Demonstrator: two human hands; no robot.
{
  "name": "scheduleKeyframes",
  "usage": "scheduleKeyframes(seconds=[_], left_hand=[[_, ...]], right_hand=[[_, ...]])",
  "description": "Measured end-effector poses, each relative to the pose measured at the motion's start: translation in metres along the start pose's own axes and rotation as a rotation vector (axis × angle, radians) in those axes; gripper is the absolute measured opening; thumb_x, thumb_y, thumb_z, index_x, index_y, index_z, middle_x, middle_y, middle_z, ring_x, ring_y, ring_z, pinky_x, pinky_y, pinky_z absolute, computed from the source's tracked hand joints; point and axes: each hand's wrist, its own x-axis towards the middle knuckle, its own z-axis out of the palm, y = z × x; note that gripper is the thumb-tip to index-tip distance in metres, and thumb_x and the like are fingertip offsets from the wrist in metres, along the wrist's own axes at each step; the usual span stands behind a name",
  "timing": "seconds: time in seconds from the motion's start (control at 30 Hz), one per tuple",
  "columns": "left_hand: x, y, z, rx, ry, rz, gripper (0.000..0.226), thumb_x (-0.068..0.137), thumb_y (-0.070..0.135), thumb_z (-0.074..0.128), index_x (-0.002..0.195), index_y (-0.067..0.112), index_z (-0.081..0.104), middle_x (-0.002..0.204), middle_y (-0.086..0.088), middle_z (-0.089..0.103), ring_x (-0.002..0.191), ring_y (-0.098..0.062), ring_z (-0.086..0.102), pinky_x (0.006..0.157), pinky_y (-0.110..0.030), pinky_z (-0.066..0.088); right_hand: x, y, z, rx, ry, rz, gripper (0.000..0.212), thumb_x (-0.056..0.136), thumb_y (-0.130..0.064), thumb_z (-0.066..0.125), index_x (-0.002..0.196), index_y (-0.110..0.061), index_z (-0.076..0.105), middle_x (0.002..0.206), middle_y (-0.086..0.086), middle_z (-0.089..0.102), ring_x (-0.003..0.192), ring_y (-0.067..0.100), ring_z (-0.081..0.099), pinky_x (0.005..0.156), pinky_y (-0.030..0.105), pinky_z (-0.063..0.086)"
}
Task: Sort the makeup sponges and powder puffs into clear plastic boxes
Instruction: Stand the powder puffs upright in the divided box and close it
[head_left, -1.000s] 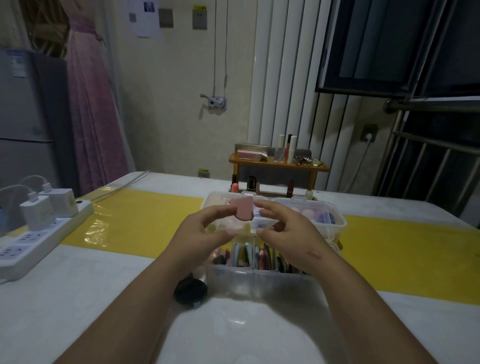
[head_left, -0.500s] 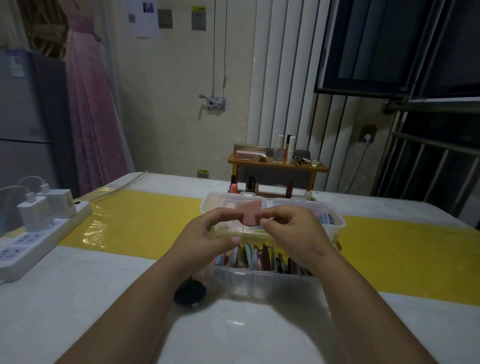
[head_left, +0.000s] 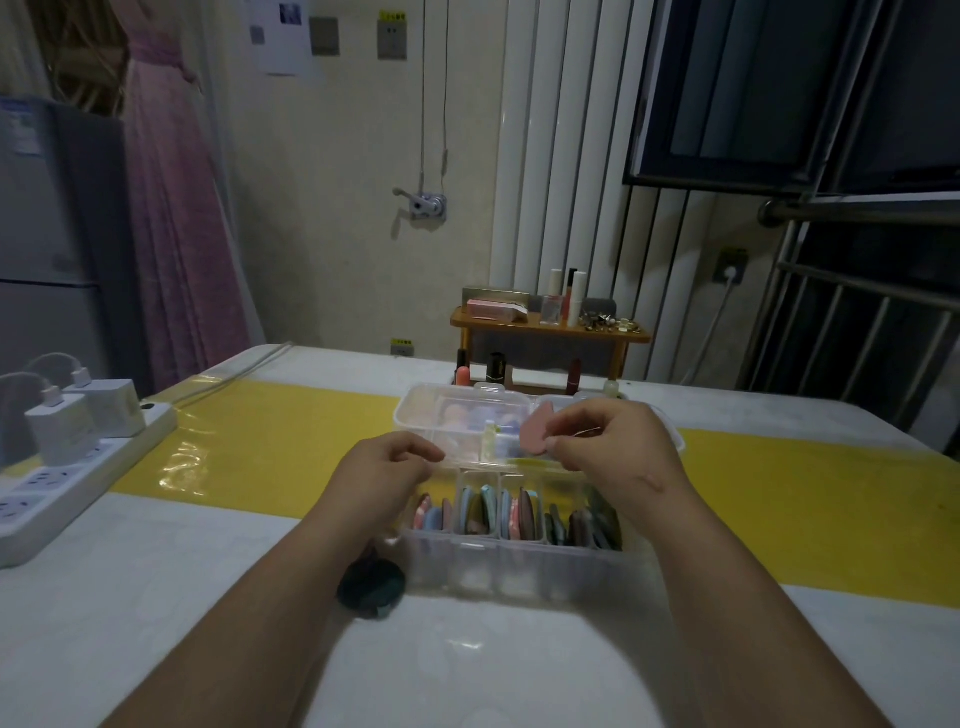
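White power strip (head_left: 78, 467) lies along the tabletop's left edge. Near the middle, the left hand (head_left: 387, 470) hovers with fingers curled, holding nothing, over the left end of the near clear box (head_left: 519, 566), whose slots hold powder puffs (head_left: 488, 506) standing on edge. A dark round pad (head_left: 371, 587) lies just beside that box. Behind sits the far clear box (head_left: 415, 415). Above where the two boxes meet, the right hand (head_left: 618, 452) pinches a pink sponge (head_left: 537, 434).
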Motion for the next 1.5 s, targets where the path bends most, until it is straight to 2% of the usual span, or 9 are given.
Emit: scheduleKeyframes(seconds=[0.17, 0.37, 0.5, 0.67, 0.77, 0.9, 1.07, 1.3, 1.5], left_hand=[[0.0, 0.0, 0.002, 0.02, 0.011, 0.007, 0.02, 0.093, 0.009, 0.061, 0.085, 0.024, 0.072, 0.083, -0.003, 0.068, 0.063, -0.018, 0.061, 0.045, -0.02, 0.041], [0.001, -0.001, 0.001, 0.064, 0.084, 0.035, 0.025, 0.088, 0.005, 0.062, 0.079, 0.026, 0.071, 0.08, -0.003, 0.068, 0.06, -0.018, 0.056, 0.053, -0.027, 0.043], [0.002, -0.001, -0.003, 0.055, 0.107, 0.008, 0.024, 0.086, 0.003, 0.061, 0.077, 0.022, 0.072, 0.078, -0.008, 0.069, 0.056, -0.019, 0.054, 0.051, -0.027, 0.043], [0.007, -0.006, -0.014, 0.023, 0.171, -0.017, 0.025, 0.083, 0.001, 0.062, 0.073, 0.021, 0.073, 0.074, -0.012, 0.071, 0.055, -0.024, 0.055, 0.055, -0.036, 0.05], [0.011, -0.01, -0.018, -0.022, 0.209, -0.029, 0.027, 0.08, 0.002, 0.064, 0.068, 0.024, 0.074, 0.071, -0.01, 0.07, 0.054, -0.026, 0.055, 0.065, -0.053, 0.058], [0.011, -0.011, -0.018, -0.01, 0.222, -0.024, 0.026, 0.082, 0.001, 0.063, 0.069, 0.021, 0.074, 0.075, -0.012, 0.07, 0.056, -0.026, 0.055, 0.066, -0.052, 0.057], [0.012, -0.011, -0.018, 0.004, 0.216, -0.012, 0.025, 0.082, 0.001, 0.063, 0.072, 0.021, 0.074, 0.075, -0.01, 0.07, 0.056, -0.025, 0.053, 0.067, -0.052, 0.057], [0.013, -0.012, -0.018, 0.019, 0.209, -0.016, 0.024, 0.085, 0.003, 0.061, 0.075, 0.021, 0.074, 0.078, -0.008, 0.072, 0.059, -0.024, 0.057, 0.065, -0.042, 0.055], [0.013, -0.012, -0.017, -0.017, 0.21, -0.029, 0.025, 0.084, 0.0, 0.061, 0.073, 0.018, 0.074, 0.076, -0.01, 0.069, 0.056, -0.024, 0.055, 0.061, -0.045, 0.057]], right_hand=[[0.0, -0.002, -0.007, -0.002, 0.009, 0.064, 0.019, 0.078, -0.002, 0.074, 0.075, -0.02, 0.07, 0.087, -0.006, 0.066, 0.085, 0.009, 0.059, 0.061, 0.022, 0.043], [0.002, 0.001, -0.009, -0.03, 0.073, 0.072, 0.015, 0.077, -0.003, 0.07, 0.076, -0.018, 0.07, 0.084, -0.006, 0.066, 0.083, 0.012, 0.06, 0.07, 0.032, 0.052], [0.001, -0.001, -0.013, -0.003, 0.119, 0.069, 0.015, 0.07, 0.0, 0.069, 0.065, -0.014, 0.069, 0.077, -0.004, 0.066, 0.081, 0.01, 0.059, 0.068, 0.033, 0.048], [0.002, 0.001, -0.018, -0.05, 0.219, 0.115, 0.008, 0.069, -0.001, 0.064, 0.063, -0.006, 0.064, 0.064, 0.001, 0.061, 0.069, 0.012, 0.055, 0.055, 0.027, 0.038], [0.003, 0.002, -0.019, -0.115, 0.233, 0.152, 0.006, 0.069, -0.002, 0.06, 0.069, -0.001, 0.066, 0.06, 0.004, 0.063, 0.065, 0.019, 0.059, 0.053, 0.029, 0.045], [0.002, 0.001, -0.02, -0.191, 0.083, 0.246, 0.015, 0.057, -0.003, 0.052, 0.061, -0.002, 0.067, 0.055, 0.007, 0.069, 0.066, 0.028, 0.07, 0.071, 0.043, 0.06], [0.003, -0.003, -0.02, -0.359, -0.101, 0.334, 0.028, 0.03, -0.01, 0.052, 0.05, -0.009, 0.071, 0.061, 0.004, 0.072, 0.07, 0.026, 0.07, 0.075, 0.04, 0.061], [0.004, -0.002, -0.016, -0.483, -0.114, 0.373, 0.015, 0.063, -0.005, 0.065, 0.074, -0.006, 0.076, 0.081, 0.006, 0.07, 0.073, 0.019, 0.061, 0.065, 0.028, 0.057], [0.005, 0.004, -0.014, -0.516, -0.132, 0.334, 0.007, 0.078, -0.012, 0.064, 0.081, -0.008, 0.069, 0.073, 0.005, 0.062, 0.066, 0.016, 0.056, 0.056, 0.022, 0.044]])
